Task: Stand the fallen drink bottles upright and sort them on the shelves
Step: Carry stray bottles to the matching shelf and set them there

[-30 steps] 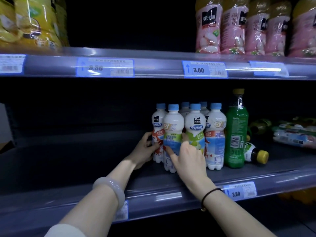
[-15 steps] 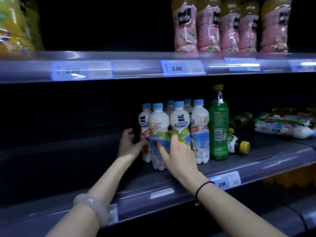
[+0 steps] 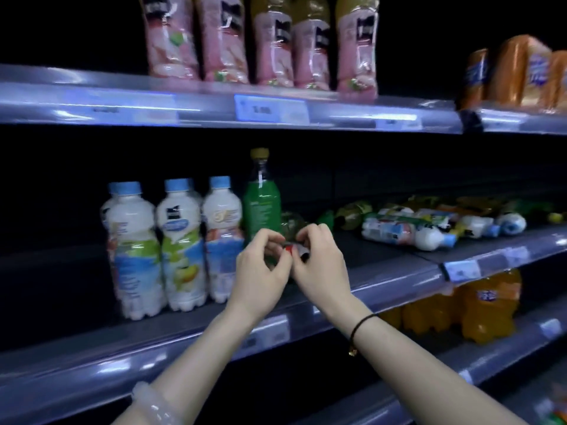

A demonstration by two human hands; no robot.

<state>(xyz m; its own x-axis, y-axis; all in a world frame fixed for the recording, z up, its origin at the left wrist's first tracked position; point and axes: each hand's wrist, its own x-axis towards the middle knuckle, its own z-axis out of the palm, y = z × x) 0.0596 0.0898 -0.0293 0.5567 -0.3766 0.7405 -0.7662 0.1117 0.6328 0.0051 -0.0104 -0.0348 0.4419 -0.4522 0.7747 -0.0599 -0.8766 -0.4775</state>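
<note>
Labels too blurred to read. Both hands have left the white blue-capped bottles at center-left; left hand and right hand now pinch a small dark fallen bottle beside the green bottle.

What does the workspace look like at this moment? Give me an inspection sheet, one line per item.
Surface: middle shelf, dark, with price tags along its front rail.
Job's things: white bottles with blue caps stand upright in a group at left; a green bottle stands upright beside them; a heap of fallen bottles lies on its side further right.
Clutter: nothing seen beyond the fallen heap.
Grippers: left hand and right hand meet around a small bottle that is mostly hidden; the picture is blurred.
Cables: nothing seen.
Surroundings: pink-labelled bottles on the shelf above, orange bottles on the shelf below.
</note>
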